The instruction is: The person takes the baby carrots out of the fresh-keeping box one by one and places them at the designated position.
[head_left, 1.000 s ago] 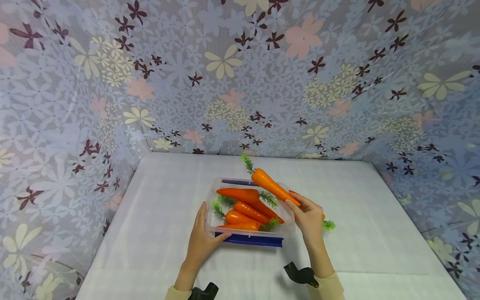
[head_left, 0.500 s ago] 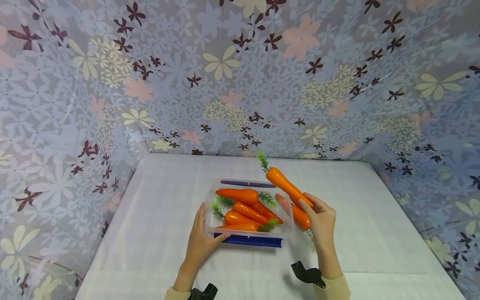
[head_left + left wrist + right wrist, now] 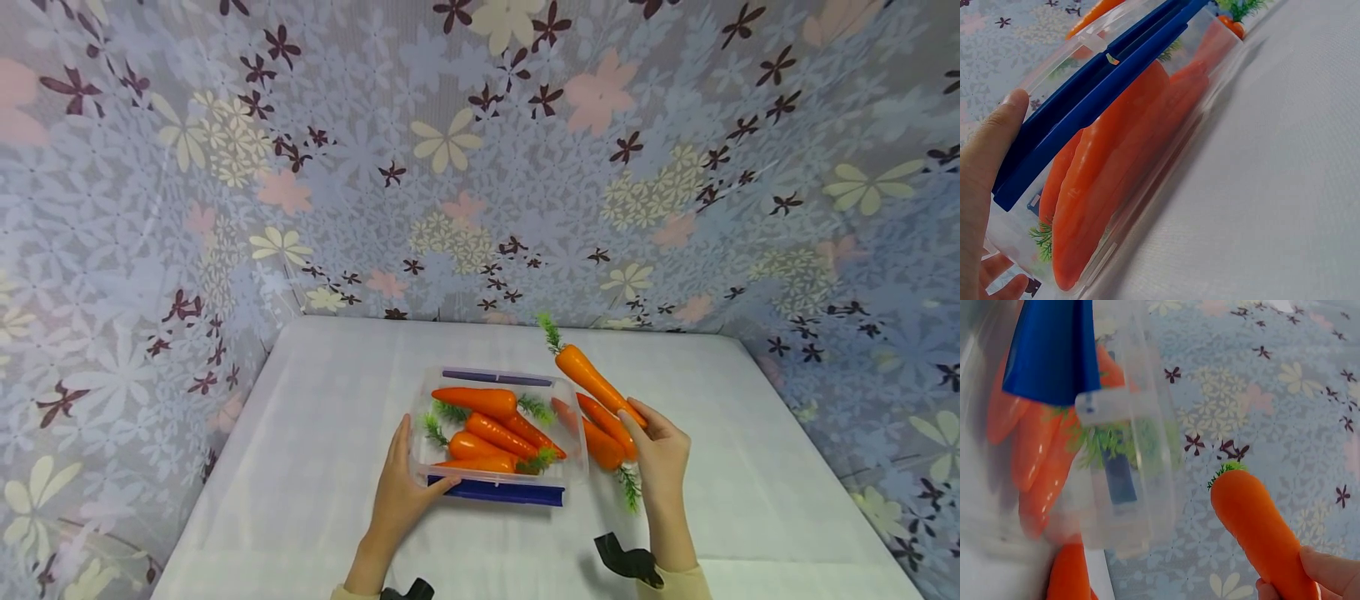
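A clear plastic box (image 3: 573, 467) with blue latches holds several orange carrots (image 3: 480, 402) with green tops. The left hand (image 3: 397, 492) grips its left side, thumb by the front blue latch (image 3: 1085, 112). To the right of the box, the right hand (image 3: 660, 454) pinches the narrow end of a carrot (image 3: 592, 377), whose green top points up and left. In the right wrist view, fingertips hold this carrot (image 3: 1260, 525) away from the box wall. Two more carrots (image 3: 606, 450) lie on the table between the box and the right hand, partly behind the box wall.
A white cloth covers the table (image 3: 315, 392). Floral fabric (image 3: 450, 217) rises behind it and at both sides. Dark straps with camera mounts (image 3: 630, 562) sit at the wrists, near light sleeves.
The right hand has moved right with its carrot, away from above the box. Two carrots on the table beside the box have come into fuller view. The left hand keeps its grip.
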Demonstrator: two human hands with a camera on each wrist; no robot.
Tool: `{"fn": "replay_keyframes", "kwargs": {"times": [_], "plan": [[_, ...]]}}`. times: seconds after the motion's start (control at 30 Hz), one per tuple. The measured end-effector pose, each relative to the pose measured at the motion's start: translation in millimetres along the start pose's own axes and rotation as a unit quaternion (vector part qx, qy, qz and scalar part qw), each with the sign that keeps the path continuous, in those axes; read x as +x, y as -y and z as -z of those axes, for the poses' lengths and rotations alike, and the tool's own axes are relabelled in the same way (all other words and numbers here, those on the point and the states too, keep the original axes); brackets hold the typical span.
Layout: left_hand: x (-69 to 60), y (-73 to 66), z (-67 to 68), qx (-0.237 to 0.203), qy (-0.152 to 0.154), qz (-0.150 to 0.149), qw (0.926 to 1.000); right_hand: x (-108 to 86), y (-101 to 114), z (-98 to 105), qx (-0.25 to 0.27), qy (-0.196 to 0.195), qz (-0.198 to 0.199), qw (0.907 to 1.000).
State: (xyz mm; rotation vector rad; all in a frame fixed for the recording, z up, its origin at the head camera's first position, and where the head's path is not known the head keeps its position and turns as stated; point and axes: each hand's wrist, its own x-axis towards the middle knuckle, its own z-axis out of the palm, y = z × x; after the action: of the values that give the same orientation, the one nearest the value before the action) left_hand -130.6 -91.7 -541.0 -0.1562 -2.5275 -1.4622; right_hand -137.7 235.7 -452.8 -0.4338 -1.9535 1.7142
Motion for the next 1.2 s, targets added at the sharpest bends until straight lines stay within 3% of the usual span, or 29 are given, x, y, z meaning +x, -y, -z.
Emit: {"fn": "replay_keyframes", "kwargs": {"times": [0.3, 0.83, 1.2], "plan": [[0.4, -1.8, 0.6, -0.003, -0.002, 0.001, 1.0000, 9.7, -11, 10, 0.021, -0.020, -0.003, 0.9996], [-0.7, 1.0, -0.6, -0.004, -0.009, -0.013, 0.9999, 20.5, -28, 24, -0.008, -0.068, 0.018, 0.9975], [-0.8, 2.6, -1.5, 0.003, -0.007, -0.015, 0.9999, 24.0, -41, 31, -0.027, -0.081, -0.003, 0.9964]]}}
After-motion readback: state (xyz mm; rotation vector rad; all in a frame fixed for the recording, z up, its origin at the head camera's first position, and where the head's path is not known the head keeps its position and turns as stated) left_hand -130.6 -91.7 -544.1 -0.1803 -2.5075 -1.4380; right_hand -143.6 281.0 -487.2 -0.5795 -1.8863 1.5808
